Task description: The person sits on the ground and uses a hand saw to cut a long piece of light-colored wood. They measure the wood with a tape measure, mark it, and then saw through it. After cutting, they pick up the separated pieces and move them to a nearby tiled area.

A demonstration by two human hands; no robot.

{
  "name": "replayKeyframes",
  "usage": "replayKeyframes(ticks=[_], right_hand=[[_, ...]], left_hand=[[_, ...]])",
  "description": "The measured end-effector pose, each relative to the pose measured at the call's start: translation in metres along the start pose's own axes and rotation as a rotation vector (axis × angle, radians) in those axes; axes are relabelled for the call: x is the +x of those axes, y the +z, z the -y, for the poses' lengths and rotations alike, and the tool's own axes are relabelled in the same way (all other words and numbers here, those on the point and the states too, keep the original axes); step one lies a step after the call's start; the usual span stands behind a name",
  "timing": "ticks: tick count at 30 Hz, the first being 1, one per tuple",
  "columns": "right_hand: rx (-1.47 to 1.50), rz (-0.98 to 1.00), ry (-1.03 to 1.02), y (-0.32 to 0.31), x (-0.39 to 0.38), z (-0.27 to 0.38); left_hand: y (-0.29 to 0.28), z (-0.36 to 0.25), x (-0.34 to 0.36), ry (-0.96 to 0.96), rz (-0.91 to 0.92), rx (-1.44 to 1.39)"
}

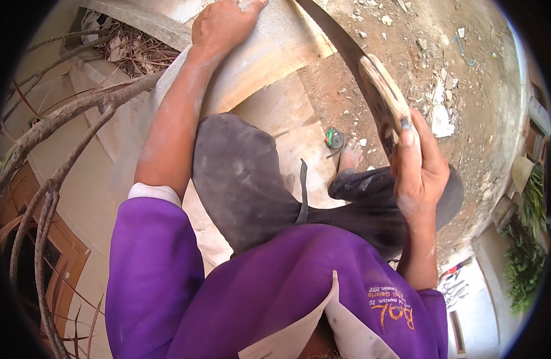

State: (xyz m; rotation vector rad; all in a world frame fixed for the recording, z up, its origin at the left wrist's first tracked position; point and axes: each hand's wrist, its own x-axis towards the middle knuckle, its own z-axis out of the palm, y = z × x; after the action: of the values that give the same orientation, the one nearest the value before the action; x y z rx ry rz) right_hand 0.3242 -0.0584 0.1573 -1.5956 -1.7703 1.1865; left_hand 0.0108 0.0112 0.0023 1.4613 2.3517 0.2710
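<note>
Two hands are working: the right hand [420, 173] is gripping a wooden-handled hand saw [383, 99], while the left hand [223, 25] is pressing flat, fingers spread, on the pale grey board [269, 45]. Cutting looks unfinished.

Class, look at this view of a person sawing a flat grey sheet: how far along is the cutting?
Done: the handsaw blade already meets the grey sheet at its far edge, so a cut seems begun; its depth is hidden. In hand: the right hand grips the wooden handle, while the left hand presses flat on the sheet. Left: the sheet looks to be in one piece, so most of the cut seems to remain.
</note>
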Motion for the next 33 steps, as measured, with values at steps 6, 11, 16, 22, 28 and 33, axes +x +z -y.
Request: replayKeyframes(ticks=[6, 11, 16, 22, 28, 33], right_hand=[[0.042, -0.024, 0.1, -0.003, 0.0, 0.0], [-0.01, -0.018, 0.047, 0.035, 0.042, 0.003], [0.034, -0.029, 0.046, -0.04, -0.054, -0.005], [0.024, -0.016, 0.012, 0.044, 0.055, 0.007], [0.041, 0.002, 0.108, -0.032, -0.04, -0.003], [0.013, -0.062, 0.122, -0.003, 0.002, 0.004]], left_hand=[[-0.007, -0.018, -0.003, 0.02, -0.029, -0.091], [-0.018, -0.02, -0.005, -0.043, 0.015, -0.087], [-0.009, -0.014, -0.001, -0.007, -0.036, -0.1], [-0.013, -0.018, -0.004, 0.002, 0.01, -0.082], [-0.012, -0.015, -0.002, 0.005, -0.048, -0.068], [-0.006, -0.016, -0.004, 0.011, -0.044, -0.082]])
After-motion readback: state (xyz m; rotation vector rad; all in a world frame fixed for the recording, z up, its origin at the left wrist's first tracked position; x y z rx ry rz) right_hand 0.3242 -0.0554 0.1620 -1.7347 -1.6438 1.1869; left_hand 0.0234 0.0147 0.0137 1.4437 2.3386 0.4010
